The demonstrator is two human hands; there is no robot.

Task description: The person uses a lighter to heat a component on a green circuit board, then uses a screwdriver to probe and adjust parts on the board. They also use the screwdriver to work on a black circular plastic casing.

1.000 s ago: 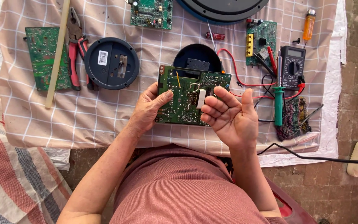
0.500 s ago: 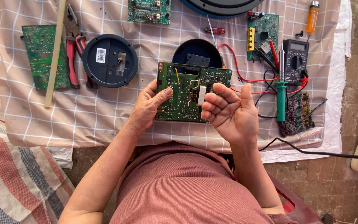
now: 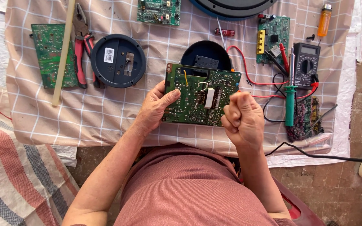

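Observation:
My left hand [image 3: 156, 108] grips the left edge of a green circuit board [image 3: 197, 94] with the thumb on its solder side, holding it just above the checked cloth [image 3: 105, 113]. My right hand [image 3: 241, 119] is closed into a fist at the board's lower right corner, with nothing visible in it. A dark round housing [image 3: 206, 54] lies partly hidden behind the board's top edge.
On the cloth lie a dark round cover [image 3: 118, 60], red pliers [image 3: 82, 46], a pale stick [image 3: 63, 50], other green boards [image 3: 47, 54], a multimeter [image 3: 306, 65], a green-handled soldering iron [image 3: 290, 100], red wires [image 3: 248, 62] and an orange lighter [image 3: 324, 20]. A black cable [image 3: 315, 155] crosses the brick floor.
My right hand, open with fingers spread beside the board, has closed into a fist. The left hand and the board have stayed in place.

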